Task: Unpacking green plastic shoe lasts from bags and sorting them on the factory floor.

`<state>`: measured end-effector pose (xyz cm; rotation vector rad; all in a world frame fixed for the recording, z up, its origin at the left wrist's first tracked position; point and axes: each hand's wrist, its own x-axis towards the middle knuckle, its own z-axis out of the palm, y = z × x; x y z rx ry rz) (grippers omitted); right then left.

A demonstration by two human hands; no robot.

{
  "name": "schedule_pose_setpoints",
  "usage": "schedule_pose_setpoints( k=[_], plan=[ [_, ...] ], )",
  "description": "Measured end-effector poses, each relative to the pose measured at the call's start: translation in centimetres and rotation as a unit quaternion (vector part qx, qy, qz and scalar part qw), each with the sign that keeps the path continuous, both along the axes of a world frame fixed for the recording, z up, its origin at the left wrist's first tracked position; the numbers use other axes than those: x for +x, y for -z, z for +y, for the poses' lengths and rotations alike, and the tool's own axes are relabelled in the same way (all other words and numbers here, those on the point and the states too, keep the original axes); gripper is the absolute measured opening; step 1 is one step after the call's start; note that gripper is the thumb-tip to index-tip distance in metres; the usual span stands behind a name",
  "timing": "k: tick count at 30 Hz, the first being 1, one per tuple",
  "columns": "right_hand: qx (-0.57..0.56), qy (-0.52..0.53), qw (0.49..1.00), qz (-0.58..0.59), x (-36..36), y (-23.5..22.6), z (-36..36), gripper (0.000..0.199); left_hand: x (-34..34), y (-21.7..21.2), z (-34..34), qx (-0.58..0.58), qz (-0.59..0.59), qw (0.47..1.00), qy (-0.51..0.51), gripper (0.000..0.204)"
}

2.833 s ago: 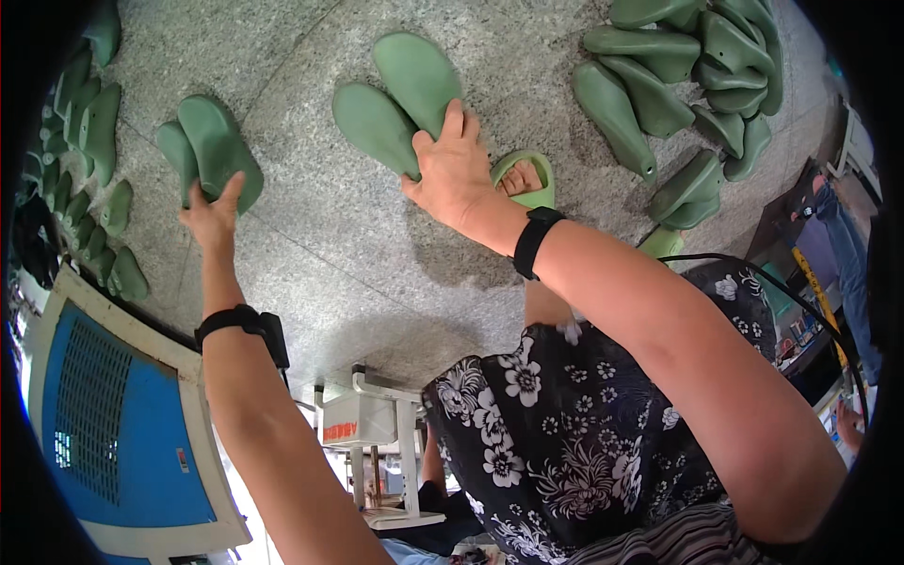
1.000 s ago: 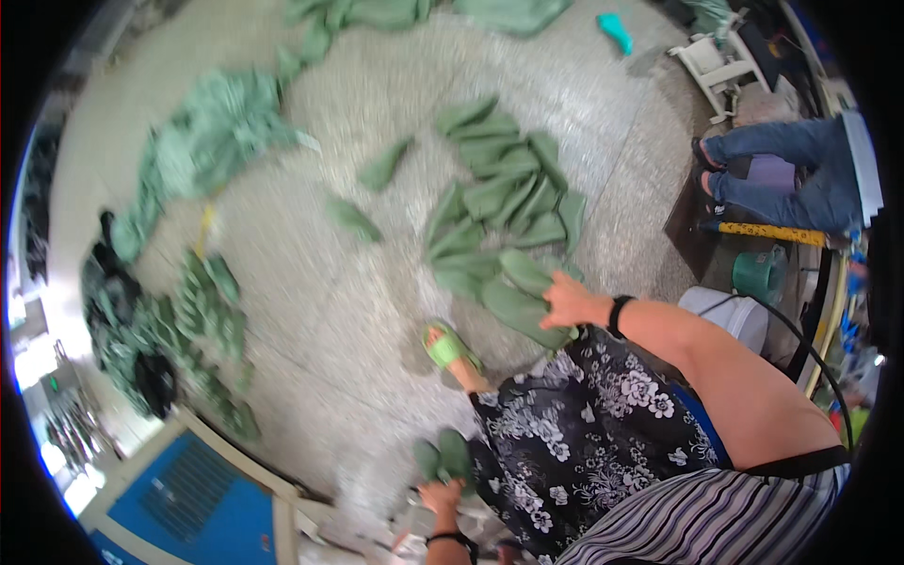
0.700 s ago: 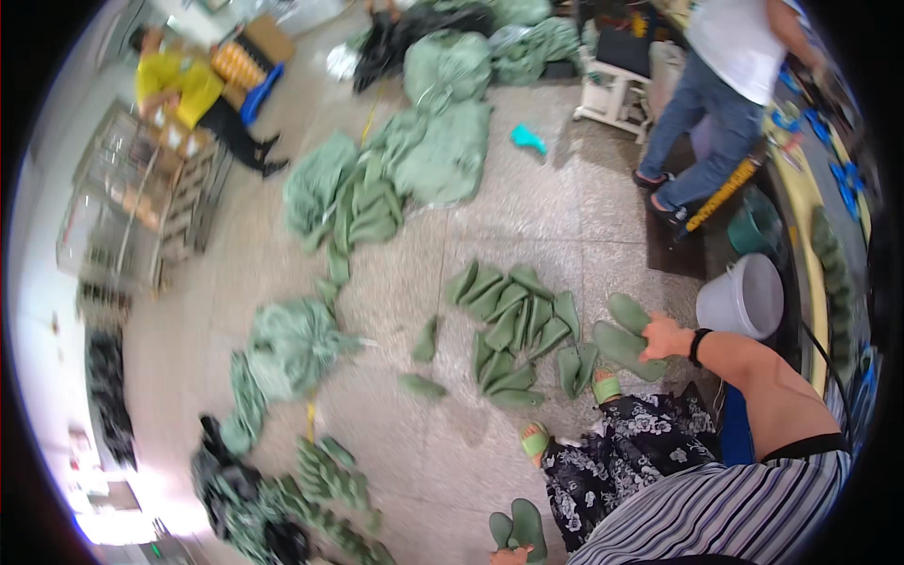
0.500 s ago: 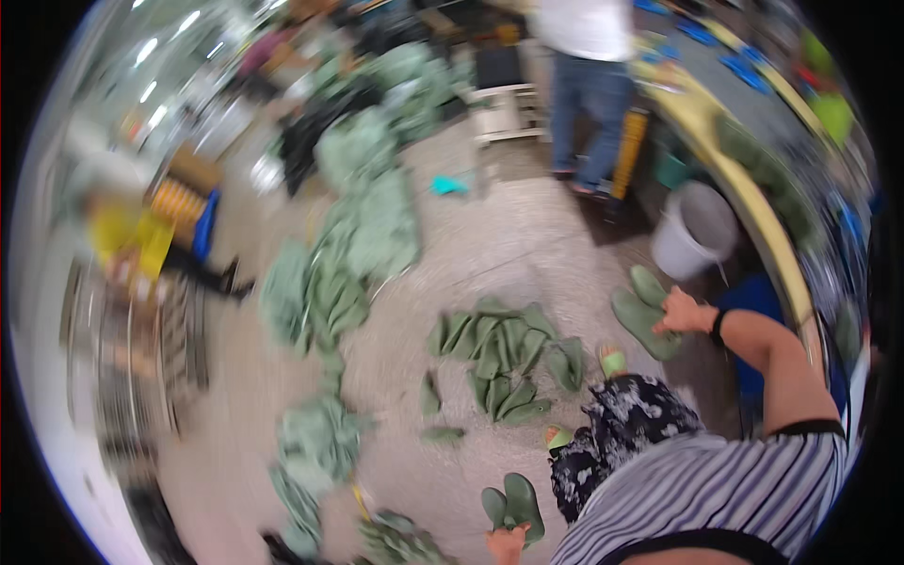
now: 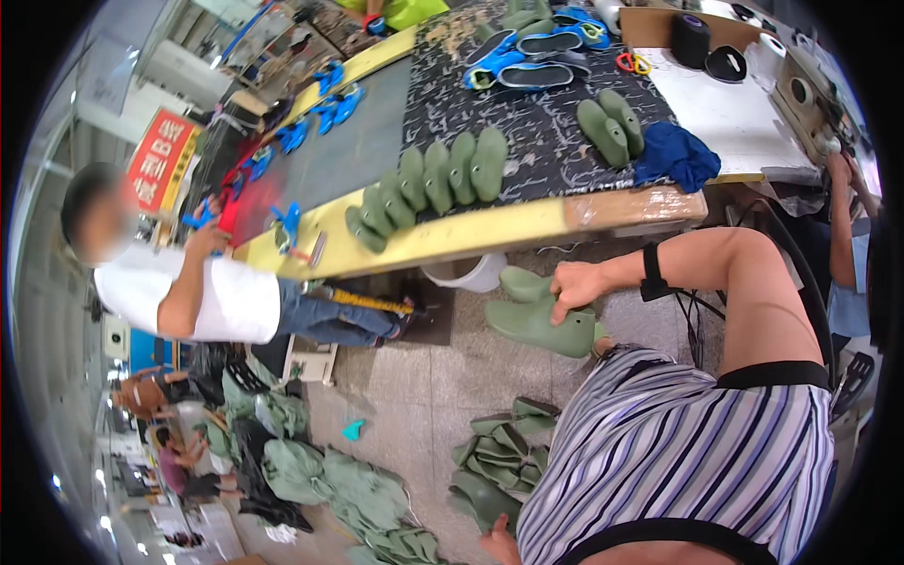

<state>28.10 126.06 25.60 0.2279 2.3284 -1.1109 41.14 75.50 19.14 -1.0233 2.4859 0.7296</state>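
The right hand (image 5: 576,282) grips a pair of green shoes (image 5: 532,315), fingers closed over their upper edge, just below the desk (image 5: 490,231). Beyond the fingers sits a white bucket (image 5: 466,275). The left hand (image 5: 499,543) shows only partly at the lower edge; I cannot tell its fingers' state.

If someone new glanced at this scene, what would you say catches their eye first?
Probably the right hand gripping a pair of green shoe pieces in the centre. Above it, a row of green pieces lines the yellow-edged table, and a heap of green pieces lies on the floor below.
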Motion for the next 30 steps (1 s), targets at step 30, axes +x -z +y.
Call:
schedule_pose_setpoints(
  k=[30],
  plan=[
    [0.421, 0.332, 0.828, 0.165, -9.0, 3.8, 17.4, 0.06, -39.6, -1.8, 57.2, 0.221, 0.305, 0.579, 0.723, 0.043]
  ],
)
